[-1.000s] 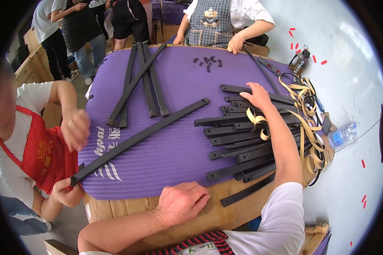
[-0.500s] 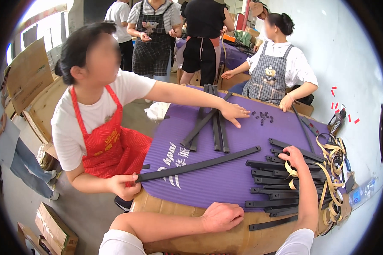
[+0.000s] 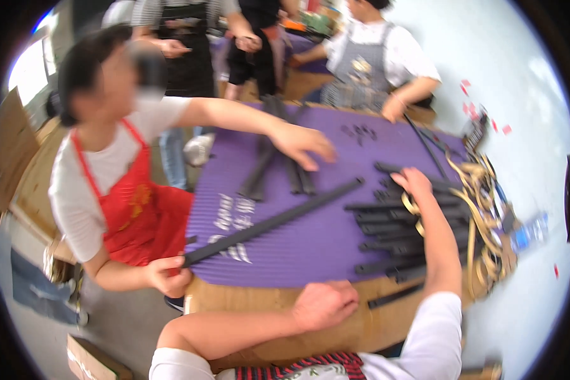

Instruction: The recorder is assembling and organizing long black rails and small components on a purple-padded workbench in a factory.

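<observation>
My right hand (image 3: 414, 182) reaches over a pile of black bars (image 3: 396, 231) at the right of the purple mat (image 3: 285, 253). Its fingers are curled round one bar near the pile's far end, though blur hides the exact contact. My left hand (image 3: 326, 305) is a loose fist near the mat's front edge, with nothing visible in it. A co-worker in a red apron holds the near end of a long black bar (image 3: 275, 221) lying slantwise over the mat. That person's other hand (image 3: 303, 144) hovers, fingers spread, near several crossed bars (image 3: 259, 166).
Small black parts (image 3: 361, 132) lie at the mat's far side. Tangled cream straps (image 3: 478, 215) and a plastic bottle (image 3: 531, 231) are at the right, by a pale wall (image 3: 513, 69). A co-worker in a checked apron (image 3: 361, 66) sits across the table; others stand behind.
The whole view has shifted and blurred, so the table appears farther left and higher, and my striped apron now shows below. My hands keep about the same places by the bars and the mat's front edge.
</observation>
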{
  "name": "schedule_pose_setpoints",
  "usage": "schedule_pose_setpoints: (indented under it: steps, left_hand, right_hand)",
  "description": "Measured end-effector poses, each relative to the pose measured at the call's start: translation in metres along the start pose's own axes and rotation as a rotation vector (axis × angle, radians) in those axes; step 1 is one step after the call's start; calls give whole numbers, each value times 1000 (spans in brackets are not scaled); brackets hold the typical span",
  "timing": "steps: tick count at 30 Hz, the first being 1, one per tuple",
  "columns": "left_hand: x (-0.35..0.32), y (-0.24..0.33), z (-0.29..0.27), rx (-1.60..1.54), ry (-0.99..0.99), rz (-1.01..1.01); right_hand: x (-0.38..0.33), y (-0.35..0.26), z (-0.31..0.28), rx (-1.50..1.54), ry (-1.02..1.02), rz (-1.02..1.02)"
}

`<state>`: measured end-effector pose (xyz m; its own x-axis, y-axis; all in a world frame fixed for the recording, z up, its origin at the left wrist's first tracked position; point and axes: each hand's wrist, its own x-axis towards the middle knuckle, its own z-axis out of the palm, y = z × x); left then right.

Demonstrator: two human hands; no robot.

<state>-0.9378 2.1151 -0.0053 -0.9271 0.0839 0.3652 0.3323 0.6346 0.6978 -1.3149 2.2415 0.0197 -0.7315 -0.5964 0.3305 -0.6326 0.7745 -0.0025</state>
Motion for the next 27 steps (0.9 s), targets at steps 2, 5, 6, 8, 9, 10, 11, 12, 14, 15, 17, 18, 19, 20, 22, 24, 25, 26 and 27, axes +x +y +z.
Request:
schedule_pose_setpoints:
  steps: [2,5,6,8,9,10,11,12,14,15,17,18,19,20,22,24,25,26,27]
  left_hand:
    - [-3,-3,-2,-32,-35,3]
    - [4,-3,-8,-61,-39,-54]
    - [6,-1,-5,-43,-29,-55]
    - [7,0,-3,-34,-9,-38]
    - [6,0,-4,-44,-16,-36]
    - [5,-1,-5,-45,-19,-37]
    - [4,-1,-5,-45,-20,-39]
    - [3,-2,-4,-50,-21,-39]
    - [1,-3,-3,-39,-13,-35]
    - [2,-3,-3,-44,-10,-35]
    - [2,-3,-3,-57,-10,-27]
    - [2,-3,-3,-61,-8,-30]
    - [2,-2,-4,-79,-23,-32]
    - [2,-2,-4,-97,-38,-35]
    - [2,-2,-6,-88,-34,-49]
    - [2,-2,-6,-75,-28,-55]
    - [3,-3,-5,-72,-25,-40]
    - [3,-4,-5,-68,-22,-24]
    - [3,-4,-5,-68,-22,-27]
  right_hand:
    - [14,-13,4,-55,-72,56]
    - [10,-27,-21,-60,-222,-92]
    - [8,-26,-29,154,-360,-123]
    - [1,-30,-35,300,-512,-206]
    - [-2,-34,-35,229,-534,-262]
    - [-3,-39,-39,231,-541,-266]
    - [-3,-41,-39,229,-545,-261]
    - [-2,-43,-39,165,-498,-240]
    - [-2,-50,-37,60,-365,-221]
    - [-1,-50,-36,55,-367,-221]
    - [1,-50,-29,1,-359,-253]
    - [3,-48,-29,12,-408,-315]
    - [7,-48,-30,10,-413,-318]
    - [11,-48,-32,13,-441,-328]
    - [12,-54,-35,34,-468,-334]
    - [11,-56,-28,90,-492,-372]
    - [11,-56,-25,144,-505,-408]
    - [12,-55,-24,199,-518,-444]
    - [13,-54,-22,201,-520,-446]
